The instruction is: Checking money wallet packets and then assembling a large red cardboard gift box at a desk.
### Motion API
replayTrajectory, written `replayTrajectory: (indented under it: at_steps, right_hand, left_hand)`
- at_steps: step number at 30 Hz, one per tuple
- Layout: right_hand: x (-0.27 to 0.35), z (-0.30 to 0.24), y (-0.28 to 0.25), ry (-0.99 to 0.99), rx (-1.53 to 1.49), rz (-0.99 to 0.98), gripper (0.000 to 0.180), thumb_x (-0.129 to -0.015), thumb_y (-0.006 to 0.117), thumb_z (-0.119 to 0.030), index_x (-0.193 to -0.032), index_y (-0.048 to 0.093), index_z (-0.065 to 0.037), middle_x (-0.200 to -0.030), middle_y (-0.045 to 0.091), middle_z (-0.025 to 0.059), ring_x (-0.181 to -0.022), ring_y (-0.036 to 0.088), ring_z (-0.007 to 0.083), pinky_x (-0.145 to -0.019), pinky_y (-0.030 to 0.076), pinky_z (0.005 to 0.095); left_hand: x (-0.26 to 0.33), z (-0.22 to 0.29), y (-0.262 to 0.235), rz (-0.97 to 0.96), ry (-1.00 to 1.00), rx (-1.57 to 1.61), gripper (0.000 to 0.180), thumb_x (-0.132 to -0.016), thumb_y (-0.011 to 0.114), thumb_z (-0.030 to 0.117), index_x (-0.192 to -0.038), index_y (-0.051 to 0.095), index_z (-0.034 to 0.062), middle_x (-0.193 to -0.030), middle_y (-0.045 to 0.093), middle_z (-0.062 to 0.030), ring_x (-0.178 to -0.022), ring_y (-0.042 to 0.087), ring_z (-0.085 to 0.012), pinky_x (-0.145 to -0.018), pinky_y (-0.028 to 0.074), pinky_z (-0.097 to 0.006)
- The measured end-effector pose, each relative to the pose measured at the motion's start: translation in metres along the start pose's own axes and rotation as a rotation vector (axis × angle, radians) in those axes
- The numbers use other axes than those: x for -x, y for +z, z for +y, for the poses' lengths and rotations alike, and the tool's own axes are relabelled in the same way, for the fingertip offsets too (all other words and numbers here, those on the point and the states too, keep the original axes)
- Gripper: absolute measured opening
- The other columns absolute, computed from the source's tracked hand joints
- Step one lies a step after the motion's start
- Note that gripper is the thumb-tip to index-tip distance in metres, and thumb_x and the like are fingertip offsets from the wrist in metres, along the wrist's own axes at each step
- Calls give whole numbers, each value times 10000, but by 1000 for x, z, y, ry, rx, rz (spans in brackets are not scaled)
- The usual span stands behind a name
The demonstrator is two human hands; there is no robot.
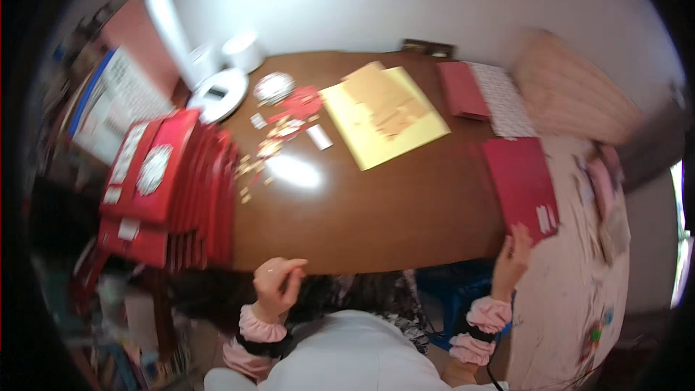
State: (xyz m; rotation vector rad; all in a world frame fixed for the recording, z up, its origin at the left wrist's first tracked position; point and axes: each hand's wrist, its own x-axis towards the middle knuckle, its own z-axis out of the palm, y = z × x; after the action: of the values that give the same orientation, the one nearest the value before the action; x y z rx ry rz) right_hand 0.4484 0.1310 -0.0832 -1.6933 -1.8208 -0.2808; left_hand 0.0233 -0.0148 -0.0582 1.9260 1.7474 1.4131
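A flat dark red folder [523, 185] with a small white patch lies at the table's right edge. The fingers of my right hand [512, 261] are closed at its near left corner. My left hand [279, 288] is raised by the table's front edge. Its fingers are curled and I see nothing in them. Left of it stands a tall stack of red boxes or folders [163, 181], the top one bearing a white round ornament [154, 169]. Small gold and red pieces [269, 146] lie scattered farther back, beside a red paper piece [304, 101].
Tan paper sheets [387, 101] lie on a yellow sheet [418, 146] at the table's back. A white lamp base [224, 94] stands at the back left. A red booklet [463, 90] and a patterned white sheet [499, 101] sit back right. A cloth-covered bed [572, 282] adjoins the right side.
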Motion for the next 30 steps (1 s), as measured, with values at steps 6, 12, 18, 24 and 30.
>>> replayTrajectory:
  at_steps: [6, 12, 18, 24, 30]
  right_hand:
    - [11, -48, -10, -182, -111, 3, 223, -940, 501, 4, -1127, 614, 47, -1209, 608, 179, -1123, 569, 329, -993, 423, 402]
    - [38, -109, -12, -427, -168, -107, 222, -944, 481, 28, -1118, 616, 59, -1207, 618, 162, -1133, 576, 333, -992, 446, 439]
    - [46, -132, -20, -622, -196, -183, 280, -938, 481, 44, -1199, 583, 48, -1255, 585, 167, -1168, 540, 332, -1011, 416, 418]
    - [45, -178, -40, -777, -300, -139, 243, -939, 501, -59, -1080, 645, 77, -1118, 643, 227, -1032, 618, 358, -903, 469, 432]
    - [53, -189, -29, -876, -335, -219, 239, -929, 480, -41, -1068, 641, 68, -1109, 643, 228, -1001, 624, 372, -882, 490, 432]
  left_hand:
    - [117, -42, -65, -253, -222, -296, 86, -776, 648, 58, -857, 671, 38, -682, 608, -138, -599, 588, -329, -562, 472, -406]
    - [299, -116, -126, 82, -796, -494, 191, -762, 608, 80, -928, 657, -2, -800, 663, -192, -653, 661, -296, -600, 524, -361]
    - [454, -155, -150, 405, -1169, -221, 216, -744, 576, 56, -913, 646, -59, -795, 682, -143, -611, 677, -213, -555, 528, -312]
    - [545, -221, -143, 863, -1186, 618, 182, -803, 573, 111, -877, 688, -9, -813, 695, -116, -595, 674, -233, -518, 529, -346]
    - [559, -237, -100, -470, -1851, -716, 247, -748, 625, 240, -950, 709, 126, -995, 691, -125, -963, 661, -248, -776, 534, -406]
